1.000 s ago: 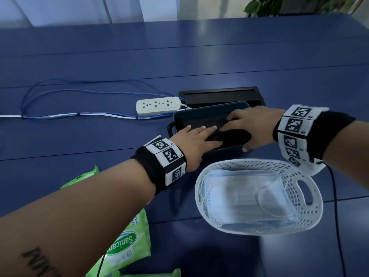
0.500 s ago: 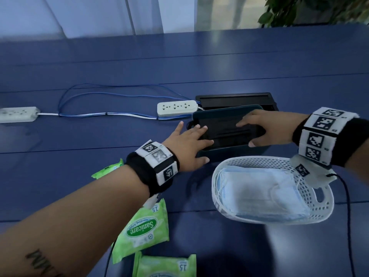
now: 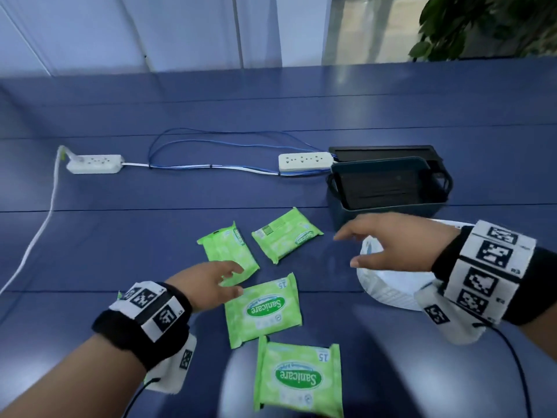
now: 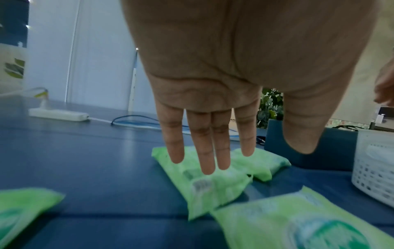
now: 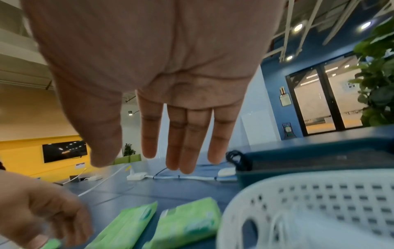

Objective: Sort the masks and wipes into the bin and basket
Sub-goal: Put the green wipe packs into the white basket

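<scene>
Several green wipe packs lie on the blue table: one far-left pack (image 3: 229, 251), one beside it (image 3: 286, 235), one in the middle (image 3: 262, 309) and one nearest me (image 3: 298, 378). My left hand (image 3: 211, 285) hovers open above the far-left pack (image 4: 204, 182), fingers straight, holding nothing. My right hand (image 3: 382, 248) hangs open over the white perforated basket (image 3: 388, 294), which holds light blue masks. Behind it stands the dark blue bin (image 3: 388, 188) with black masks inside. The basket (image 5: 319, 205) and bin (image 5: 309, 161) also show in the right wrist view.
Two white power strips (image 3: 304, 161) (image 3: 93, 163) with blue and white cables (image 3: 211, 167) lie across the table behind the packs. A black cable box (image 3: 385, 150) sits behind the bin. A potted plant (image 3: 482, 22) stands beyond the far edge.
Both hands have left the dark blue bin and drawn back toward me; the left now hovers over the wipe packs, the right over the basket. The view has swung left.
</scene>
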Demonstrator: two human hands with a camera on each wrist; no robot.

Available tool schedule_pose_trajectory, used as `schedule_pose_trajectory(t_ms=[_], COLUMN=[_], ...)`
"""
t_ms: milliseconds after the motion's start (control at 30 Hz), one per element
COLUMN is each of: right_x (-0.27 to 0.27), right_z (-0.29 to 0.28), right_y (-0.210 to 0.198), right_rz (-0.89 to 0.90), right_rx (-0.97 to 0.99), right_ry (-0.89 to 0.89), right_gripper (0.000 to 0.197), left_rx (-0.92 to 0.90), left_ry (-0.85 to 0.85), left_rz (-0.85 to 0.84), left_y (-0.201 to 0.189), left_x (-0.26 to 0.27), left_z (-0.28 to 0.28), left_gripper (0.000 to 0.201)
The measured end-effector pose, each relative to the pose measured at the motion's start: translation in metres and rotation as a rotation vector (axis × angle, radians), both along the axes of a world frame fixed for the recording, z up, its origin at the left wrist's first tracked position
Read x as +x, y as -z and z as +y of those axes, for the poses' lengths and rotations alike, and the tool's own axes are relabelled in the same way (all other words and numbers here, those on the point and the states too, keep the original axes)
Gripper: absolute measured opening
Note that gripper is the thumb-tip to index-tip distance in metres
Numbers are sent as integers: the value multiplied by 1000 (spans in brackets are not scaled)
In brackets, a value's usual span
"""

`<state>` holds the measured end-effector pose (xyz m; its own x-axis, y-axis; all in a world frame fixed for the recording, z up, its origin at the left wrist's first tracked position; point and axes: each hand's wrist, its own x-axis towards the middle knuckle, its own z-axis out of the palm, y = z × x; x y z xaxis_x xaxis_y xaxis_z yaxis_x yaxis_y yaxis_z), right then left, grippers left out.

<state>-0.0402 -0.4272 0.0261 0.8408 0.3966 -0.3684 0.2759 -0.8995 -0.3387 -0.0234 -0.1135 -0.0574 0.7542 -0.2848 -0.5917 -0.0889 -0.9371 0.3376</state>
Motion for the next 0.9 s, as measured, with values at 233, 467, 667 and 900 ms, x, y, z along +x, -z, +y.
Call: schedule_pose_trajectory(t_ms=[233,467,667,900], right_x=[-42,-84,-105,-112], right_z=[46,75,89,97], right_y=[67,98,122,130], right_rz=[209,246,241,121], right_rx=[-180,-303,-340,-413], right_ry=[-105,-194,-202,-179], right_gripper=[46,76,110,114], left_rx=[42,103,187,184], left_ry=[196,411,550,493], left_rz=[-19,-148,-214,-236], left_y=[33,55,64,56], left_x=[-16,-15,-21,-14], left_z=[-5,-14,-12,-5], left_gripper=[75,103,131,122])
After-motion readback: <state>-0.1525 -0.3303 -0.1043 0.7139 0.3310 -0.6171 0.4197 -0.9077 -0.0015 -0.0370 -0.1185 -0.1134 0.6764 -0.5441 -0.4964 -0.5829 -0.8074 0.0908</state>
